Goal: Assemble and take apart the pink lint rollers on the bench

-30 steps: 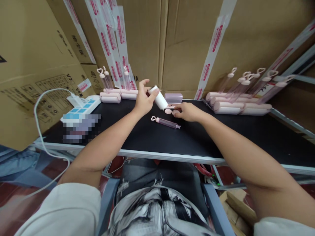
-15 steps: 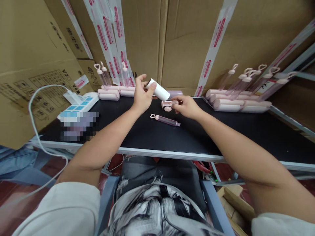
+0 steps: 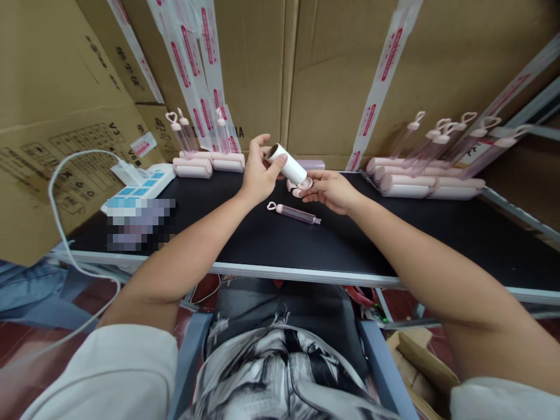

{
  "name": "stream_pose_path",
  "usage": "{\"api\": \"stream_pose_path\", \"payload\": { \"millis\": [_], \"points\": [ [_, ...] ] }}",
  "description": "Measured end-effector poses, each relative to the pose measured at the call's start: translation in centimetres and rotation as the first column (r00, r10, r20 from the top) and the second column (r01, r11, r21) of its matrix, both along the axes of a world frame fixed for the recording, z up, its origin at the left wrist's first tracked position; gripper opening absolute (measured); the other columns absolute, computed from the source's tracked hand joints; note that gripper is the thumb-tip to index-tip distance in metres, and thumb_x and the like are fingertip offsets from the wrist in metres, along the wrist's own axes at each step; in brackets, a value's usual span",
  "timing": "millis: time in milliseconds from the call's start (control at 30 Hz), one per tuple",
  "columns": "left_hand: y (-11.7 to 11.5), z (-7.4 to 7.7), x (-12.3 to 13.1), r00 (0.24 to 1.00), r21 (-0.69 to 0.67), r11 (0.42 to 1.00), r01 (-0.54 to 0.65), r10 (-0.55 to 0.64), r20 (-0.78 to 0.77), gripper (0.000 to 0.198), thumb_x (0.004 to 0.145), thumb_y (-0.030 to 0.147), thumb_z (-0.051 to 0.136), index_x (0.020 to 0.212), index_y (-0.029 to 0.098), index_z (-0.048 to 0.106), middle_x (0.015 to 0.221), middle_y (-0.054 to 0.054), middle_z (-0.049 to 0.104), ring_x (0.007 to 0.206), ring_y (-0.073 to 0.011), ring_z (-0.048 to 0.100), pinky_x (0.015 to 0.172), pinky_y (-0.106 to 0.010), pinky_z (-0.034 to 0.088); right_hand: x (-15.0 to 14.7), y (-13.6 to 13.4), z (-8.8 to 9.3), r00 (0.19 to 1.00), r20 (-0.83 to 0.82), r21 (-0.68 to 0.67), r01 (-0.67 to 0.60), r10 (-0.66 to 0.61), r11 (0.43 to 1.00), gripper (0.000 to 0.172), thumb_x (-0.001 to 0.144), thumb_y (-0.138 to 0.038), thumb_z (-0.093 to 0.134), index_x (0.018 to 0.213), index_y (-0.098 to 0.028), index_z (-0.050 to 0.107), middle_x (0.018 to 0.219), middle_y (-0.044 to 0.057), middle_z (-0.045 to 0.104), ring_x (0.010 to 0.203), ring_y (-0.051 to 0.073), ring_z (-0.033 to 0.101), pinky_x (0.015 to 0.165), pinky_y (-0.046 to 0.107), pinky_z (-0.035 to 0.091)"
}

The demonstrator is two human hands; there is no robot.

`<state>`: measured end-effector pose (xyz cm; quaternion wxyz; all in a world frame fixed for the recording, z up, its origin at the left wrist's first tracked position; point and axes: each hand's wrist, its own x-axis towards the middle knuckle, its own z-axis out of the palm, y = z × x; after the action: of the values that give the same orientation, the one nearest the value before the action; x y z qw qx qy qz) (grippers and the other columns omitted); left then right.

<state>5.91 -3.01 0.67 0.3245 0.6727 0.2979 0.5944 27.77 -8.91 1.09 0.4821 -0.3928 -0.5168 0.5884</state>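
Note:
My left hand is closed round a white lint roller refill, held tilted above the table with its open, dark-looking end up by my fingers. My right hand pinches a pink round end cap at the lower end of the refill; whether the two touch is hard to tell. Beneath them lie further pink roller parts, partly hidden by the cap and fingers. Nearer me on the black tabletop lies a translucent pink-purple handle with a heart-shaped loop at its left end.
Lint rollers with upright heart-loop handles stand at the back left and back right. A translucent purple piece lies behind my hands. At the left is a white power strip with a cable. Cardboard walls the back.
The refill has moved slightly right and down with my left hand. My right hand has turned and now holds the pink cap against or close to the refill's lower end.

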Motion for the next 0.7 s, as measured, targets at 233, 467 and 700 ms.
{"api": "stream_pose_path", "payload": {
  "millis": [233, 467, 700],
  "points": [
    [-0.47, -0.09, 0.13, 0.999, 0.028, 1.0, 0.001, 0.0, -0.033, 0.078, 0.089, 0.063, 0.087, 0.15, 0.033, 0.05, 0.122, -0.009, 0.07, 0.098, -0.0244, 0.073, 0.079, -0.04, 0.067, -0.23, -0.53, 0.44, 1.0, -0.016, -0.028, -0.027, 0.026, 0.999, 0.045, 0.073, 0.0, 0.073, 0.115, -0.015, 0.081, 0.098, 0.009, 0.085, 0.085, 0.019, 0.082, 0.083, 0.032, 0.071],
    [-0.72, -0.22, 0.2, 0.997, 0.065, 0.997, 0.035, -0.03, -0.07, 0.078, 0.087, 0.062, 0.088, 0.149, 0.03, 0.052, 0.123, -0.009, 0.071, 0.106, -0.0266, 0.074, 0.089, -0.043, 0.066, -0.31, -0.61, 0.4, 0.999, -0.008, -0.027, -0.032, 0.032, 0.999, 0.043, 0.075, -0.002, 0.072, 0.115, -0.014, 0.082, 0.1, 0.01, 0.086, 0.089, 0.02, 0.083, 0.087, 0.032, 0.072],
    [-0.61, -0.15, 0.26, 0.992, 0.094, 0.993, 0.066, -0.055, -0.116, 0.084, 0.084, 0.055, 0.092, 0.151, 0.029, 0.049, 0.122, -0.009, 0.075, 0.112, -0.0264, 0.076, 0.1, -0.044, 0.063, -0.31, -0.71, 0.28, 0.998, -0.017, -0.03, -0.062, 0.061, 0.998, 0.048, 0.075, -0.007, 0.073, 0.122, -0.017, 0.077, 0.106, 0.01, 0.086, 0.094, 0.022, 0.085, 0.093, 0.039, 0.072]
  ]
}}
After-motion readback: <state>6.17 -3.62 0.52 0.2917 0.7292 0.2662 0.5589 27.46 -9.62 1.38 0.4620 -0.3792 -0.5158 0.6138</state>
